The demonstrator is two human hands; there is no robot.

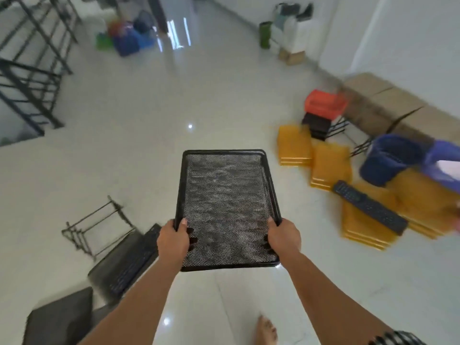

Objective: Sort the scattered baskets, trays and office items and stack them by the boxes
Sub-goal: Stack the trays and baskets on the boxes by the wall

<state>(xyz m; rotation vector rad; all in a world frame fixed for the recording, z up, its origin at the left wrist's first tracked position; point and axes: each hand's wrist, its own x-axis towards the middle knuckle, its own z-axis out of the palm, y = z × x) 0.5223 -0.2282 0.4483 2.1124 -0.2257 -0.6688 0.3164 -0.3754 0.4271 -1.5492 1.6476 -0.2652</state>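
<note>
I am holding the black rectangular wire-mesh tray in the air over the glossy white tiled floor; my left hand and right hand are gripping its side rims near the close end; the unsupported far end is threatening to dip, loosening my grip.

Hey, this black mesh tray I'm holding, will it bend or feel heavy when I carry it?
Probably stiff: the black mesh tray juts out flat though the left hand and right hand grip only its near end. Likely light for its size: its bottom is open mesh. Unlikely to slip, with thumbs hooked over the rim.
</note>
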